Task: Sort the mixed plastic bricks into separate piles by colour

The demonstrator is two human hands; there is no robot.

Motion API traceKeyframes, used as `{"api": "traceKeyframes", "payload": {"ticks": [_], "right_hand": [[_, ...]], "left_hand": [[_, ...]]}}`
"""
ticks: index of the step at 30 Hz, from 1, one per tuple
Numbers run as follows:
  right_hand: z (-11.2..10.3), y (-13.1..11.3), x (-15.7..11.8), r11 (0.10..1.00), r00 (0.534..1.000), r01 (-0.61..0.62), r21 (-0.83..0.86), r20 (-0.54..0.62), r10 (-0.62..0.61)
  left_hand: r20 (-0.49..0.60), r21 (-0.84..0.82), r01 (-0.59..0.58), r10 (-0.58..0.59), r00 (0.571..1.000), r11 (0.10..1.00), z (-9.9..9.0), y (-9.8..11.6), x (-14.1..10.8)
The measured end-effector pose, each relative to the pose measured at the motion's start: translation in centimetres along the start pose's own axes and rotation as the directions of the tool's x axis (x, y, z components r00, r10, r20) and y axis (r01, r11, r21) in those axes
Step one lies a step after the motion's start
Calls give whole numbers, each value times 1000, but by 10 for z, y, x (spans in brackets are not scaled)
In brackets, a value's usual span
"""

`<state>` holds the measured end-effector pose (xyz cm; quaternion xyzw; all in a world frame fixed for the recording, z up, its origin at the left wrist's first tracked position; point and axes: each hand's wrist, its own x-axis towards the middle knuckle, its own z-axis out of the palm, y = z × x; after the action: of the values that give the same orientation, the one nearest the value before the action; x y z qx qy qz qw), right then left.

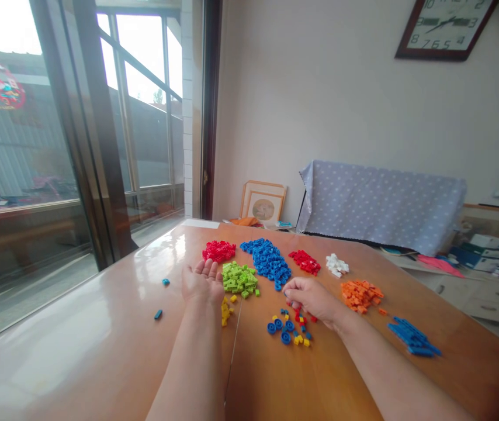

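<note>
My left hand (pixel 203 282) is palm up with its fingers spread, beside the lime green bricks (pixel 239 279) and just in front of a red pile (pixel 219 251). Nothing shows in its palm. My right hand (pixel 308 297) has its fingers pinched together above a small mixed group of red, yellow and blue pieces (pixel 286 337); what the fingertips hold is too small to name. Between and beyond the hands lies a large blue pile (pixel 271 263). Yellow bricks (pixel 225 313) are partly hidden by my left wrist.
Farther right on the table (pixel 113 362) are red bricks (pixel 305 262), white bricks (pixel 337 265), orange bricks (pixel 360 295) and long blue pieces (pixel 413 337). Two small blue pieces (pixel 158 314) lie left of my left arm. A cloth-covered object (pixel 381 202) stands behind the table.
</note>
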<state>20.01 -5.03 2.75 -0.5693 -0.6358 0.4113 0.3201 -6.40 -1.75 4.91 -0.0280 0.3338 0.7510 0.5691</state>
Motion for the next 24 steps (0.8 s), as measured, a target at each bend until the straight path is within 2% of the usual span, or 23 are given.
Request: {"api": "traceKeyframes", "payload": {"ticks": [2, 6, 12, 15, 17, 20, 24], "right_hand": [[2, -3, 1, 1000, 1000, -14, -1, -23, 14], [14, -4, 10, 993, 998, 58, -100, 16, -57], [55, -15, 24, 917, 975, 218, -334, 115, -190], [76, -21, 31, 867, 954, 298, -399, 146, -260], [89, -21, 35, 881, 959, 282, -380, 141, -246], [101, -15, 42, 941, 980, 181, -286, 130, -149], [104, -8, 46, 971, 983, 113, -212, 167, -78]], "left_hand": [[7, 9, -2, 2, 1000, 1000, 0, 0, 0], [3, 10, 1, -1, 1000, 1000, 1, 0, -2], [-1, -1, 8, -8, 1000, 1000, 1, 1, -5], [-4, -3, -1, 1, 1000, 1000, 1, 2, -7], [-3, -9, -5, 5, 1000, 1000, 1, 2, -8], [0, -14, -5, 5, 1000, 1000, 0, 2, -7], [3, -15, 6, -6, 1000, 1000, 0, 1, -4]]}}
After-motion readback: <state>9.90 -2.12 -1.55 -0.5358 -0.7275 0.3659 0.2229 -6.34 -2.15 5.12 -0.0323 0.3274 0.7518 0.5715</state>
